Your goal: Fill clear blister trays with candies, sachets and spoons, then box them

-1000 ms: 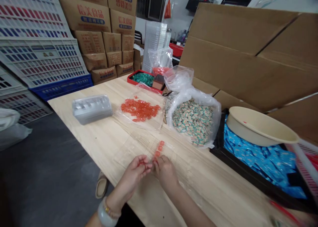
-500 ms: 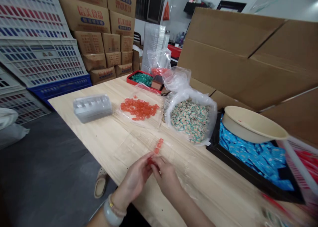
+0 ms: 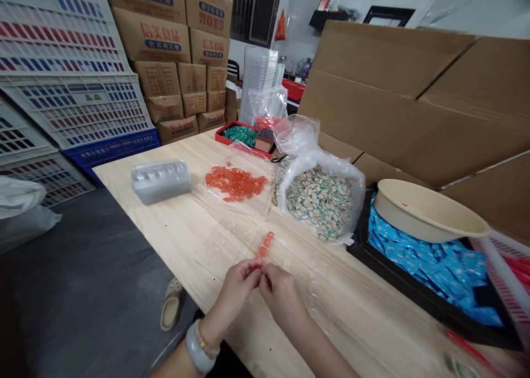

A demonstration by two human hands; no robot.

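Observation:
Over the front part of the wooden table, my left hand (image 3: 237, 284) and my right hand (image 3: 282, 292) meet at the fingertips. Both are closed in a pinch on a small red translucent piece (image 3: 257, 263), mostly hidden by the fingers. Just beyond them a short row of similar red squares (image 3: 265, 243) lies on a clear plastic sheet (image 3: 226, 237). Farther back, a loose heap of red translucent pieces (image 3: 236, 183) rests on clear plastic. To its right stands an open plastic bag (image 3: 358, 187) full of small beige and green pieces (image 3: 318, 201).
A stack of clear plastic trays (image 3: 161, 182) sits at left on the table (image 3: 124, 171). Behind the heap is a red tray (image 3: 219, 139) of green pieces. At right, a beige basin (image 3: 430, 215) rests over blue packets (image 3: 426, 262) in a black tray. Cardboard (image 3: 372, 102) rises behind.
The view has shifted slightly, so the scene sits a little more to the right. My fingertips have drawn closer together, and the left hand has turned so its knuckles show more.

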